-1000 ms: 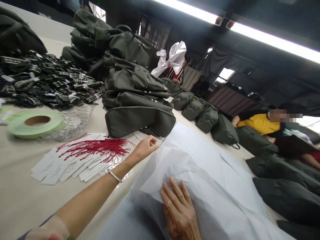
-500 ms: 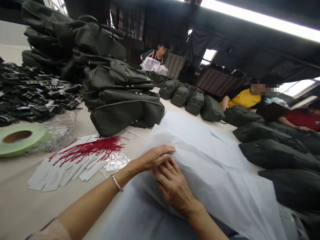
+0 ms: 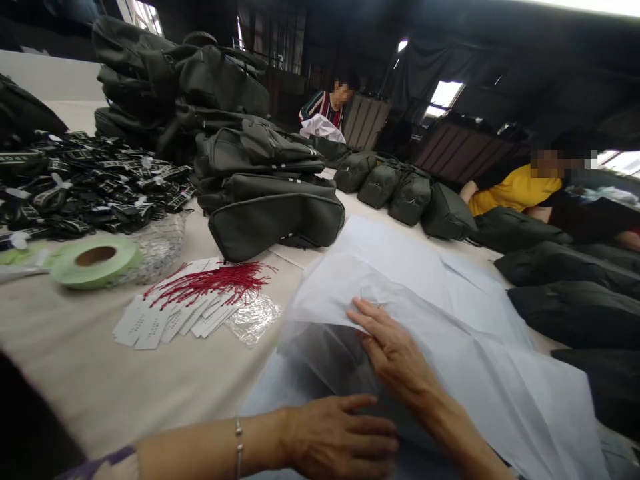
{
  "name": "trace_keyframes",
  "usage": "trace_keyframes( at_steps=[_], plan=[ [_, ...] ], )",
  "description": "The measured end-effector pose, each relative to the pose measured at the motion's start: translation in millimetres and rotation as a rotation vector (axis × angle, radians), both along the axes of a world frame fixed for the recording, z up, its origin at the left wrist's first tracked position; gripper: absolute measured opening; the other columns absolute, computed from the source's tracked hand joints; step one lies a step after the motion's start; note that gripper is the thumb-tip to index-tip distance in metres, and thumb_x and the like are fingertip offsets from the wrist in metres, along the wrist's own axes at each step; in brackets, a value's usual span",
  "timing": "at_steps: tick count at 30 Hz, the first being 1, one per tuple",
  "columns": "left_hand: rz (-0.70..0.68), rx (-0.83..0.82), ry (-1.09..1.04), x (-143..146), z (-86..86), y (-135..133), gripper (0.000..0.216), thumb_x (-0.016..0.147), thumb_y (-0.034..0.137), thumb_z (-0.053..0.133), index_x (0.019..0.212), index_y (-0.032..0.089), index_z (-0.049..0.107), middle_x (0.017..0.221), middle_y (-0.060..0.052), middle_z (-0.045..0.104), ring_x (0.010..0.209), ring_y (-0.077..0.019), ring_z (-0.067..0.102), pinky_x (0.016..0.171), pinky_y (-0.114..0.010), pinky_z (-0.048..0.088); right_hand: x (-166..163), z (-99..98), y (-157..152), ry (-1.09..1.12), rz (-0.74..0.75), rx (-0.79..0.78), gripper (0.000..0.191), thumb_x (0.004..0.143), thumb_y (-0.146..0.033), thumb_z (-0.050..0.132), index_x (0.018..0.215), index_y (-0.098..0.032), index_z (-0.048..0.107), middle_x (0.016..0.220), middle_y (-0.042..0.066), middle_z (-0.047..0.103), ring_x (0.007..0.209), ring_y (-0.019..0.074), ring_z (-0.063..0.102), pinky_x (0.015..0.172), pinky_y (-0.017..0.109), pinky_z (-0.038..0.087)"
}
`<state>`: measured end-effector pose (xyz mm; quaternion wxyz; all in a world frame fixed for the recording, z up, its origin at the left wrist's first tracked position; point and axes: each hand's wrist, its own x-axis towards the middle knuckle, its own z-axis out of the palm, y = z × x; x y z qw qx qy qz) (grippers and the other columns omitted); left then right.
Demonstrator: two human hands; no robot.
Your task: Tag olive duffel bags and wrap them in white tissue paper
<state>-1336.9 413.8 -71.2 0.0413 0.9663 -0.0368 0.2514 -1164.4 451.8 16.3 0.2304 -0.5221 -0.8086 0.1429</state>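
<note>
While both of your hands lie open and flat, palms down and gripping nothing, the white tissue paper (image 3: 450, 313) is spread on the surface (image 3: 100, 380) straight before you. Your right hand (image 3: 395, 350) presses its middle, and your left hand (image 3: 340, 437) rests at its near edge, where the sheet lifts over something dark, too blurred to identify. By the look of it, the paper is laid out and partly smoothed, with no bag on it yet. Left of the paper lie white tags with red strings (image 3: 200, 300) and a green tape roll (image 3: 95, 261). Beyond the paper, dark green bags (image 3: 275, 213) are stacked.
</note>
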Motion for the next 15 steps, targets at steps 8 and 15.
trace_keyframes(
  at_steps=[8,15],
  plan=[
    [0.111,0.237,0.008,24,-6.8,54,0.046,0.097,0.028,0.038,0.142,0.024,0.048,0.156,0.004,0.033,0.150,-0.0174,0.014,0.122,-0.041,0.026,13,42.3,-4,0.493,-0.163,-0.396,0.045,0.095,-0.051,0.051,0.133,-0.029,0.059,0.143,0.004,0.051,0.137,0.0269,0.041,0.115,0.052,0.029],
    [0.248,0.088,-0.082,25,6.6,95,0.061,0.097,0.046,0.048,0.148,0.015,0.034,0.156,-0.009,0.035,0.149,-0.0251,0.016,0.123,-0.049,0.011,23,33.3,-14,0.579,-0.201,-0.388,0.043,0.094,-0.049,0.055,0.133,-0.032,0.058,0.144,0.004,0.051,0.138,0.0279,0.040,0.116,0.051,0.028]
  ],
)
